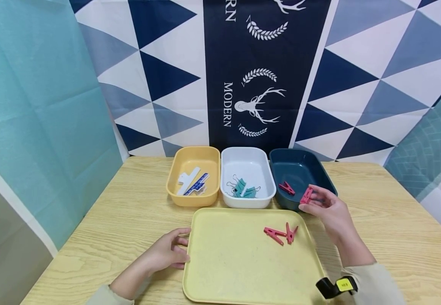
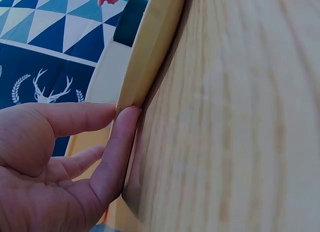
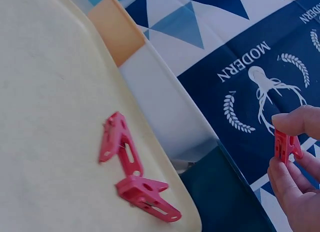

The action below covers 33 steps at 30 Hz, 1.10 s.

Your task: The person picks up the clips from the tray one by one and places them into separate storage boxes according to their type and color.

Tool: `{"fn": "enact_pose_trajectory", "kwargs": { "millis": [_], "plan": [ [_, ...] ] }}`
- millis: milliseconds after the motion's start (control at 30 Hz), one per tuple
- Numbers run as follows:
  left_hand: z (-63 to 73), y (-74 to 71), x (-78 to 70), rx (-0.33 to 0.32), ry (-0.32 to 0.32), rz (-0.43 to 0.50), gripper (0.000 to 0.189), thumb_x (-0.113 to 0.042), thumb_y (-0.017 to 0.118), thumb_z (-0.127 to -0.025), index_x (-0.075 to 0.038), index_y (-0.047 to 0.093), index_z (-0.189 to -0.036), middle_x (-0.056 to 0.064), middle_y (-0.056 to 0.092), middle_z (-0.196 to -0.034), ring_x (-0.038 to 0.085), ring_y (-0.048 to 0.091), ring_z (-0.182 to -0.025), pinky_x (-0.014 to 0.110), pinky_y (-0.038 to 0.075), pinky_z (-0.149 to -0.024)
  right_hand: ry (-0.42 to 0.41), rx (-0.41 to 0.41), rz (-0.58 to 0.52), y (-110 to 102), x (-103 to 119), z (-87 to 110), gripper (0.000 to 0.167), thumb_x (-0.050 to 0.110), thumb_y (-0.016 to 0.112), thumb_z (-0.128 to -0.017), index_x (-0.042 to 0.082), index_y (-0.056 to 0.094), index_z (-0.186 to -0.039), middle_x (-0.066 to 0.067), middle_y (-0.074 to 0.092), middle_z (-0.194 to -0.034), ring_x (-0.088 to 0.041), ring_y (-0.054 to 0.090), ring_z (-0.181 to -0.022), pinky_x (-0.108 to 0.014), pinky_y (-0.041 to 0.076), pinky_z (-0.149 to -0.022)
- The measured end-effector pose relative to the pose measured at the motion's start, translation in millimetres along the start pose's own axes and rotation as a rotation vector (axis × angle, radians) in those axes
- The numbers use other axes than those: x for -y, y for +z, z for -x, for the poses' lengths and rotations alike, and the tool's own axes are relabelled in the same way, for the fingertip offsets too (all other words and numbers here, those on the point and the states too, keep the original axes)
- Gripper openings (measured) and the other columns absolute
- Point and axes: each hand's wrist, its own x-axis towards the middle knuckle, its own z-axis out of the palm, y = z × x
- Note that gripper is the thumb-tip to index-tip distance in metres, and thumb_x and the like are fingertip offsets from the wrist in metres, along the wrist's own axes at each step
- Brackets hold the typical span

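Note:
Between the thumb and fingers of my right hand [image 1: 329, 208] is a pinched red clothespin [image 1: 306, 195], raised over the near right part of a dark teal bin [image 1: 325, 176]. Another red clothespin [image 1: 287, 188] lies inside that bin. Two more red clothespins [image 1: 275, 235] [image 3: 150, 198] lie close together at the far right of a pale yellow tray [image 1: 239, 271]. My left hand [image 1: 166, 250] is at the tray's left edge, fairly straight fingers [image 2: 122, 147] touching its rim.
A white bin [image 1: 248, 202] with teal binder clips [image 1: 245, 189] stands in the middle of the row. At its left, a yellow-orange bin [image 1: 191, 201] holds white and blue clips [image 1: 191, 182]. Patterned cloth [image 1: 182, 76] hangs behind the wooden table [image 1: 121, 212].

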Motion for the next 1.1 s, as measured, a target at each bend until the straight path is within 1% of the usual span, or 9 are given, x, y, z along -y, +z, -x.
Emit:
{"fn": "enact_pose_trajectory", "kwargs": {
  "millis": [67, 167, 333, 500, 633, 667, 767, 900, 1100],
  "plan": [
    [0.4, 0.1, -0.3, -0.001, -0.002, 0.001, 0.075, 0.009, 0.069, -0.077, 0.0, 0.032, -0.141, 0.018, 0.046, -0.114, 0.021, 0.058, -0.085, 0.038, 0.058, -0.067, -0.002, -0.005, -0.05, -1.0, 1.2, -4.3, 0.05, 0.006, 0.076, -0.077, 0.019, 0.055, -0.119, 0.004, 0.05, -0.097, -0.002, 0.056, -0.083, -0.01, 0.05, -0.074],
    [0.4, 0.2, -0.6, -0.002, -0.004, 0.0, 0.075, 0.008, 0.069, -0.077, 0.0, 0.032, -0.141, 0.018, 0.046, -0.114, 0.02, 0.058, -0.085, 0.038, 0.058, -0.067, 0.006, -0.022, -0.076, -2.3, 1.6, -9.2, 0.049, 0.004, 0.077, -0.075, 0.021, 0.056, -0.116, 0.005, 0.051, -0.096, -0.002, 0.055, -0.083, -0.01, 0.05, -0.073],
    [-0.3, 0.8, -0.7, -0.004, -0.006, -0.003, 0.074, 0.009, 0.069, -0.076, 0.0, 0.033, -0.141, 0.018, 0.046, -0.113, 0.02, 0.058, -0.085, 0.038, 0.058, -0.067, 0.033, -0.04, -0.039, -3.1, 2.8, -16.8, 0.057, 0.01, 0.078, -0.076, 0.017, 0.052, -0.125, 0.003, 0.048, -0.1, -0.003, 0.053, -0.085, -0.009, 0.049, -0.075],
    [-0.5, 1.1, -0.5, -0.01, -0.01, -0.009, 0.073, 0.01, 0.068, -0.077, -0.001, 0.034, -0.141, 0.017, 0.046, -0.113, 0.02, 0.058, -0.085, 0.037, 0.058, -0.067, 0.069, -0.056, -0.074, -2.5, 3.5, -24.5, 0.063, 0.01, 0.079, -0.074, 0.014, 0.049, -0.129, 0.002, 0.047, -0.101, -0.002, 0.054, -0.084, -0.008, 0.049, -0.075],
    [-0.3, 1.0, -1.2, -0.013, -0.008, -0.02, 0.073, 0.009, 0.068, -0.077, -0.001, 0.034, -0.141, 0.017, 0.046, -0.113, 0.02, 0.058, -0.085, 0.037, 0.058, -0.066, 0.086, -0.088, -0.01, -3.0, 3.3, -32.8, 0.069, 0.013, 0.08, -0.073, 0.011, 0.046, -0.133, 0.002, 0.047, -0.101, -0.004, 0.051, -0.086, -0.007, 0.048, -0.073],
    [-0.1, 1.0, -1.5, -0.014, -0.008, -0.022, 0.074, 0.009, 0.068, -0.077, -0.001, 0.034, -0.141, 0.017, 0.046, -0.113, 0.021, 0.058, -0.086, 0.037, 0.058, -0.067, 0.098, -0.11, -0.014, -3.0, 3.1, -35.6, 0.069, 0.012, 0.081, -0.072, 0.011, 0.048, -0.133, 0.001, 0.048, -0.1, -0.005, 0.05, -0.086, -0.007, 0.049, -0.072],
    [0.4, 0.9, -2.0, -0.015, -0.008, -0.026, 0.074, 0.008, 0.069, -0.076, -0.001, 0.034, -0.141, 0.017, 0.046, -0.113, 0.021, 0.058, -0.086, 0.037, 0.058, -0.067, 0.119, -0.132, 0.051, -3.8, 4.4, -43.5, 0.071, 0.015, 0.08, -0.074, 0.011, 0.046, -0.136, 0.003, 0.048, -0.1, -0.007, 0.046, -0.09, -0.007, 0.047, -0.071],
    [0.5, 0.8, -2.3, -0.013, -0.011, -0.02, 0.073, 0.008, 0.068, -0.077, -0.001, 0.034, -0.141, 0.017, 0.046, -0.113, 0.02, 0.057, -0.086, 0.037, 0.058, -0.067, 0.151, -0.127, 0.081, -5.2, 7.4, -52.8, 0.076, 0.018, 0.079, -0.075, 0.012, 0.041, -0.141, 0.004, 0.046, -0.102, -0.008, 0.044, -0.092, -0.006, 0.045, -0.072],
    [0.0, 0.6, -1.9, -0.009, -0.009, -0.017, 0.073, 0.009, 0.068, -0.077, 0.0, 0.034, -0.14, 0.017, 0.046, -0.112, 0.02, 0.058, -0.085, 0.037, 0.058, -0.067, 0.201, -0.132, 0.084, -4.3, 8.4, -62.9, 0.077, 0.016, 0.078, -0.076, 0.011, 0.038, -0.143, 0.005, 0.047, -0.101, -0.007, 0.044, -0.092, -0.01, 0.043, -0.078]
  ]
}}
